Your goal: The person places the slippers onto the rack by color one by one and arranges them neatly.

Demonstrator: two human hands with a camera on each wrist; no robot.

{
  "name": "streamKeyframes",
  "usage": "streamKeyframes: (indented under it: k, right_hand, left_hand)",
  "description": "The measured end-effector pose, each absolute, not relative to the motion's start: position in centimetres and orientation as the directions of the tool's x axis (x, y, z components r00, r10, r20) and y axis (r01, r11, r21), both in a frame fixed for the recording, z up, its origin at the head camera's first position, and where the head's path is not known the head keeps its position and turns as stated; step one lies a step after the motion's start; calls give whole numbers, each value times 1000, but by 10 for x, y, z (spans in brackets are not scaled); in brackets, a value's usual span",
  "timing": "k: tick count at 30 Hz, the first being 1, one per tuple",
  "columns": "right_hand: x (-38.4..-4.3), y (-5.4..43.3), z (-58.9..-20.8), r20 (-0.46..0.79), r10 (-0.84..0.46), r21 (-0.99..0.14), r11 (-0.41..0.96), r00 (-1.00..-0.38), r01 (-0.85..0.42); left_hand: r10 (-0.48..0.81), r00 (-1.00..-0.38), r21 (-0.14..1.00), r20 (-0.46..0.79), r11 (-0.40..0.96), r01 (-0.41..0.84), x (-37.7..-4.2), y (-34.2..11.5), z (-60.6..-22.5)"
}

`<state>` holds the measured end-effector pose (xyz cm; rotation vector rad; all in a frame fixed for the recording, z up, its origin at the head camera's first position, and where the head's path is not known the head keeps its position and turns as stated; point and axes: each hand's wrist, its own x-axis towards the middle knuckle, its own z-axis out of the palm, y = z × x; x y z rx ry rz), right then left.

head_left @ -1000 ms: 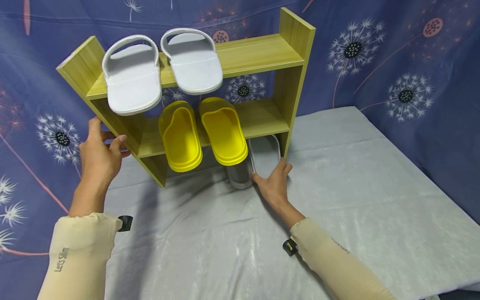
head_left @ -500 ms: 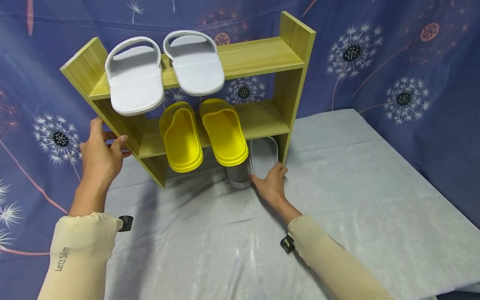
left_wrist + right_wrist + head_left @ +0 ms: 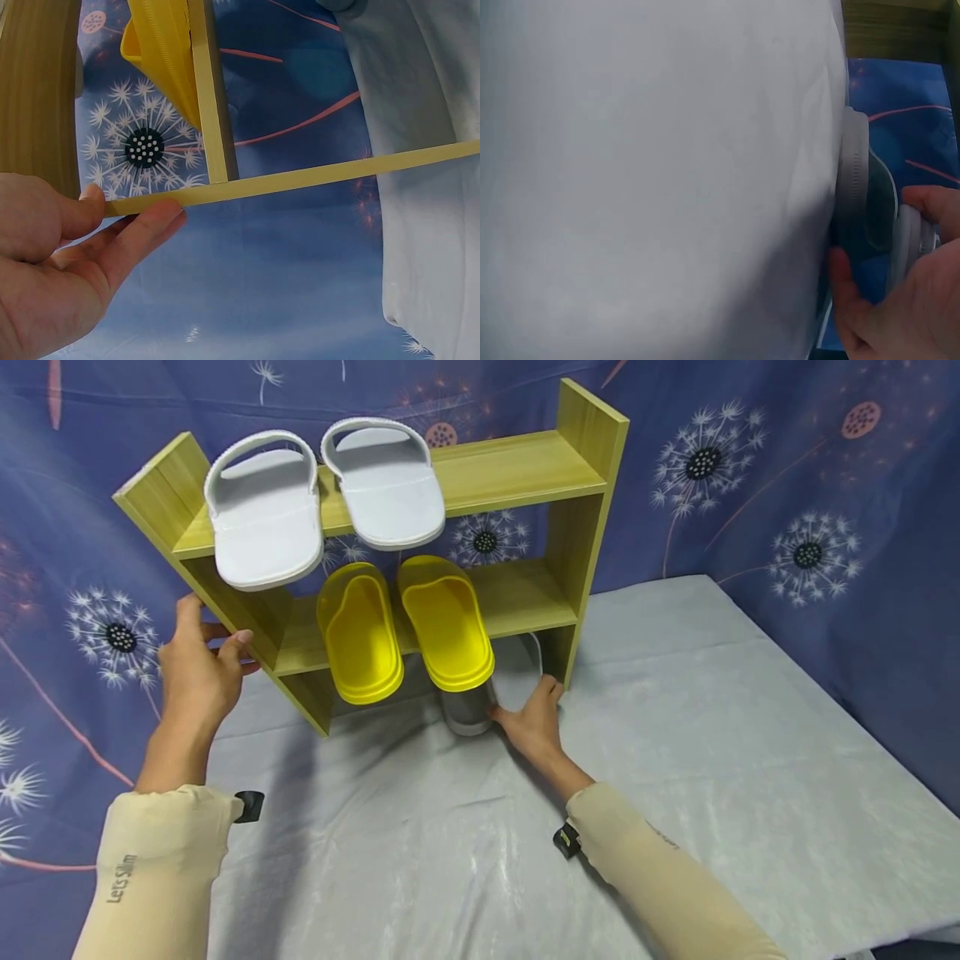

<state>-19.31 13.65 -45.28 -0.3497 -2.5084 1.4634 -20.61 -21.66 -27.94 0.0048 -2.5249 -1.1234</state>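
Observation:
My left hand (image 3: 198,672) pinches the left side panel of a small wooden shoe rack (image 3: 517,460); thumb and fingers lie on either side of the panel edge (image 3: 300,180) in the left wrist view. Low at the right, my right hand (image 3: 534,722) grips a grey slipper (image 3: 516,672) by its near end, thumb on its left side and fingers on its right. Its far part lies under the middle shelf board. Just left of it stands another grey slipper (image 3: 467,710), partly hidden by the yellow shoes above; the right thumb is close to it.
Two white slippers (image 3: 270,543) sit on the rack's top board. On the middle board are two yellow clogs (image 3: 453,635), toes toward the back. A grey cloth (image 3: 712,735) covers the table, and a blue dandelion-print curtain (image 3: 750,468) hangs behind.
My right hand has moved left with the grey slipper, bringing it against or near the other one, which has shifted slightly left too. My left hand keeps its grip on the rack.

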Motion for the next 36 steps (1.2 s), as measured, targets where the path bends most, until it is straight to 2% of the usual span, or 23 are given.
streamKeyframes:
  k: [11, 16, 21, 24, 31, 36]
  right_hand:
    - [-192, 140, -447, 201, 328, -725, 683, -923, 85]
    - [-194, 144, -451, 121, 292, -646, 749, -949, 148]
    - [-196, 146, -453, 61, 242, -456, 870, -968, 188]
    - [-197, 147, -453, 42, 223, -398, 898, -974, 188]
    - [-199, 147, -455, 16, 216, -439, 879, -976, 187]
    - [-194, 151, -452, -49, 196, -481, 855, -979, 195]
  left_hand:
    - [-163, -929, 719, 334, 681, 139, -205, -220, -278]
    - [-173, -929, 715, 329, 687, 125, -204, -220, -279]
    - [-174, -931, 708, 321, 698, 113, -204, -219, -279]
    - [-177, -932, 704, 316, 702, 106, -204, -219, -279]
    - [-173, -928, 705, 329, 700, 120, -202, -215, -284]
    - [-193, -933, 688, 305, 722, 75, -190, -214, -302]
